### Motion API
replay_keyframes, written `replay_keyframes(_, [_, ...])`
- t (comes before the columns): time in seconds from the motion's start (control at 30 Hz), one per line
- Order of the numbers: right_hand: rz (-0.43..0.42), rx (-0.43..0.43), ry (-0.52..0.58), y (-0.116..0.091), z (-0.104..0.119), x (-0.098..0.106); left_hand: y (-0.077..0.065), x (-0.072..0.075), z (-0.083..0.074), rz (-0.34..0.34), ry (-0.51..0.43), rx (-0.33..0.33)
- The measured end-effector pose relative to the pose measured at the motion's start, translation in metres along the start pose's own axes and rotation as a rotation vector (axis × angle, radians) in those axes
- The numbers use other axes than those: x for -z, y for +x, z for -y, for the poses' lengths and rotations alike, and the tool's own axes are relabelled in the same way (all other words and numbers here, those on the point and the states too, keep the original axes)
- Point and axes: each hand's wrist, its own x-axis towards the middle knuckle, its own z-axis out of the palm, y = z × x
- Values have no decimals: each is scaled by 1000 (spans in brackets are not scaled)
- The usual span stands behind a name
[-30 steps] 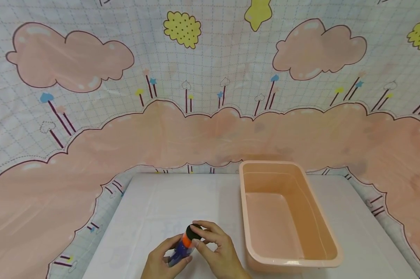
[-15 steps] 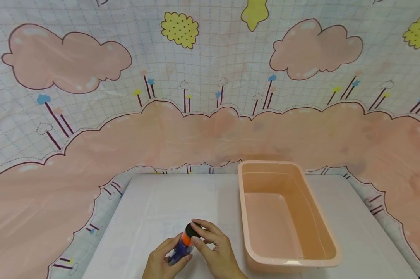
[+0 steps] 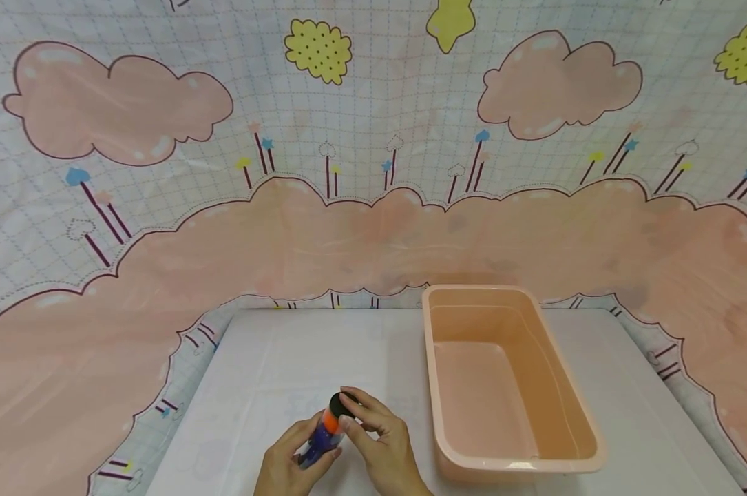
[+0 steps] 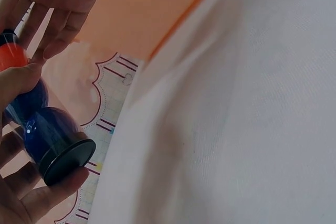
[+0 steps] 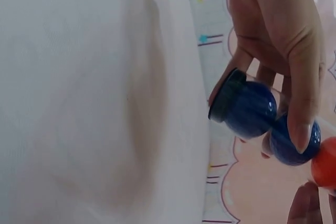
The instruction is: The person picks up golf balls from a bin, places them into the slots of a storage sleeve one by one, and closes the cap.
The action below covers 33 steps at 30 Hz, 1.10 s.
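A clear tube of balls [image 3: 321, 442] with dark end caps is held tilted above the white table. Two blue balls [image 5: 250, 109] and an orange-red ball [image 4: 11, 55] sit in a row inside it. My left hand [image 3: 289, 456] grips the tube's blue lower part, with a finger against the bottom cap [image 4: 70, 162]. At the other end, the thumb and fingers of my right hand [image 3: 387, 444] pinch the black top cap [image 3: 341, 406]. That cap looks seated on the tube, partly hidden by the fingers.
A peach plastic basin [image 3: 438, 386] stands on the white table [image 3: 274, 372], to the right of my hands, with nothing visible inside. Behind the table hangs a patterned cloth [image 3: 373, 241] with clouds and stars, which also runs along both sides.
Both hands keep their hold on the tube. My right thumb has risen slightly toward the cap's edge. The head view has shifted a little.
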Motion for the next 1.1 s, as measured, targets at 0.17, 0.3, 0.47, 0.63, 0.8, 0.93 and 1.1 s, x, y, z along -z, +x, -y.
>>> replay_keyframes(0.17, [-44, -34, 53, 0, 0, -6, 0, -3, 0, -40, -32, -24])
replay_keyframes(0.3, [-76, -69, 91, 2, 3, -10, 1, -6, -3, -65, -95, -24])
replay_keyframes(0.47, [-107, -83, 86, 2, 5, -12, 1, -8, -7, -90, -68, -40])
replay_keyframes(0.63, [-127, -110, 88, 3, 3, -13, 2, -9, -8, -112, 4, -57])
replay_keyframes(0.8, [-160, -155, 108, 6, 2, -13, 3, -16, -9, -145, 64, -59])
replay_keyframes(0.93, [-174, -198, 118, 7, 5, -11, 4, -21, -10, -151, 97, -65])
replay_keyframes(1.1, [-111, -198, 119, 8, 7, -2, 3, -21, -8, -67, -32, -21])
